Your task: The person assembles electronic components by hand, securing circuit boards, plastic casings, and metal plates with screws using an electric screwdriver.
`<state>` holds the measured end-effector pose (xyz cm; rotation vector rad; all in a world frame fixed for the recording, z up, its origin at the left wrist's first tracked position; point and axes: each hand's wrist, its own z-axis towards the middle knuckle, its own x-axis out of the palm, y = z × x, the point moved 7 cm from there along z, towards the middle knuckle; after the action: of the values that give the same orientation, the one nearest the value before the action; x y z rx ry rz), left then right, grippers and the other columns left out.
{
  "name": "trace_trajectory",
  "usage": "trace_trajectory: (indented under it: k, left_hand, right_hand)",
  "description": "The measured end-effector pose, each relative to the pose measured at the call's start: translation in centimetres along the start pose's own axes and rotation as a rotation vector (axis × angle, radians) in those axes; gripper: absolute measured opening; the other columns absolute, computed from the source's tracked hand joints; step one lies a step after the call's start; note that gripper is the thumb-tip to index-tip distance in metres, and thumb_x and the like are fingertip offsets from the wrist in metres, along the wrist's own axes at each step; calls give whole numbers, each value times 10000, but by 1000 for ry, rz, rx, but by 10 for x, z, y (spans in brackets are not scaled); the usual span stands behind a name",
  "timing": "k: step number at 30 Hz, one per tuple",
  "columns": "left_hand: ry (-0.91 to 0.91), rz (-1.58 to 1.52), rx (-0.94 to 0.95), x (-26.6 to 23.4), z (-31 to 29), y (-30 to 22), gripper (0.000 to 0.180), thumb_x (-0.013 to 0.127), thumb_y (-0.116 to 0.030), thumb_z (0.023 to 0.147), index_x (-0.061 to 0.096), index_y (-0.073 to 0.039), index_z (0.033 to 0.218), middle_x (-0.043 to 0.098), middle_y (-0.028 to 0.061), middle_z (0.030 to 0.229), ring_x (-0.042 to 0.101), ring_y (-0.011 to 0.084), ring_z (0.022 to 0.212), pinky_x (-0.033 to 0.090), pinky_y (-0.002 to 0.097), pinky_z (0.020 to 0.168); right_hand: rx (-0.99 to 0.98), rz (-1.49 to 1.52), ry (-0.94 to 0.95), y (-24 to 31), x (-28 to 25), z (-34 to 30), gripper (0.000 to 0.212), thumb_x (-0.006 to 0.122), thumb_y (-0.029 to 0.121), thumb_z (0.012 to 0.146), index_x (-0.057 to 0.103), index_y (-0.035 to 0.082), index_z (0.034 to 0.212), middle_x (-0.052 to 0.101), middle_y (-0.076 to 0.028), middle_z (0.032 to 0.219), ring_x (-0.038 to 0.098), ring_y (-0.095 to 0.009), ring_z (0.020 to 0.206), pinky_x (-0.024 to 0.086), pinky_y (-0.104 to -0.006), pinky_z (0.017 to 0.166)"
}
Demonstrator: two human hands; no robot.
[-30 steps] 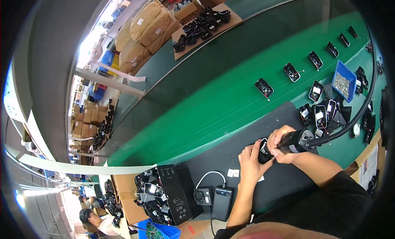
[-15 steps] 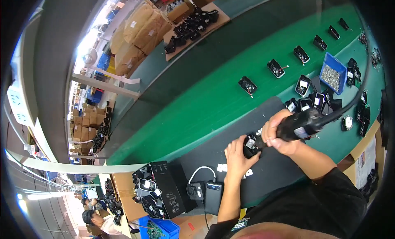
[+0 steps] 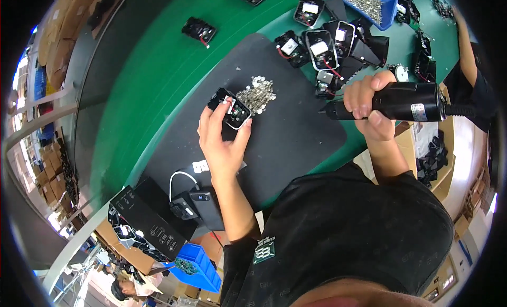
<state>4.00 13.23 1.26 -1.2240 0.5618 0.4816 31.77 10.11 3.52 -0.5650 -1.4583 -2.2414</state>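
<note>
My left hand (image 3: 219, 148) is closed round a small black plastic housing (image 3: 238, 115) on a dark grey mat (image 3: 285, 133). The housing has a pale rim, with a white part and bits of wiring inside; my fingertips reach into it. Beside it on the mat lies a loose heap of small silvery screws (image 3: 259, 96). Off to the right, my right hand (image 3: 369, 104) grips a thick black electric screwdriver (image 3: 409, 101) held level. Its tip points left, well apart from the housing, and its cord runs off to the right.
Several black housings (image 3: 320, 48) crowd the green table at upper right, near a blue bin (image 3: 390, 14) of screws. More housings (image 3: 199, 30) sit on the green belt. A phone (image 3: 207, 206), black box (image 3: 153, 222) and blue crate (image 3: 203, 272) stand lower left. Another person's arm (image 3: 466, 56) shows at right.
My right hand has drawn the screwdriver away from the housing to the right. My left hand still holds the housing, now beside the screw heap. The whole view has shifted and turned.
</note>
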Motion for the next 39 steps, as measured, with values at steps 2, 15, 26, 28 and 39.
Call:
trace_trajectory:
  k: [2,15,26,28,39]
  left_hand:
    - [36,-44,-9,9,0,-8,459,819,-97,649,655,-93,1078,633,134,1135,592,306,1055,424,393,934]
    - [123,65,44,82,56,-74,911,847,-162,616,415,-71,1412,582,95,1258,539,276,1085,353,401,963]
    - [185,135,199,87,70,-73,896,852,-213,619,437,-137,1410,431,114,1404,399,333,1277,296,447,1049]
    - [188,171,191,65,59,-71,844,841,-223,634,468,-130,1385,445,112,1394,410,330,1269,300,446,1045]
    - [-39,421,-233,-74,-63,12,112,726,-52,785,621,-31,819,621,74,743,587,195,666,463,312,627]
  right_hand:
    - [-17,-27,19,9,-6,-1,453,678,102,757,446,62,1144,495,-14,667,494,-142,591,420,-306,586]
    - [-81,-10,173,44,-28,1,464,655,36,716,455,75,1133,529,-8,711,529,-142,623,445,-292,593]
    - [11,75,186,32,-21,-2,450,700,71,728,471,98,1114,535,-8,714,518,-148,625,426,-288,581]
    - [25,88,199,32,-15,2,447,706,97,738,471,111,1118,533,1,714,514,-147,619,420,-288,578]
    - [77,267,261,-14,32,29,514,672,229,813,438,147,1263,503,22,772,481,-116,662,400,-286,647]
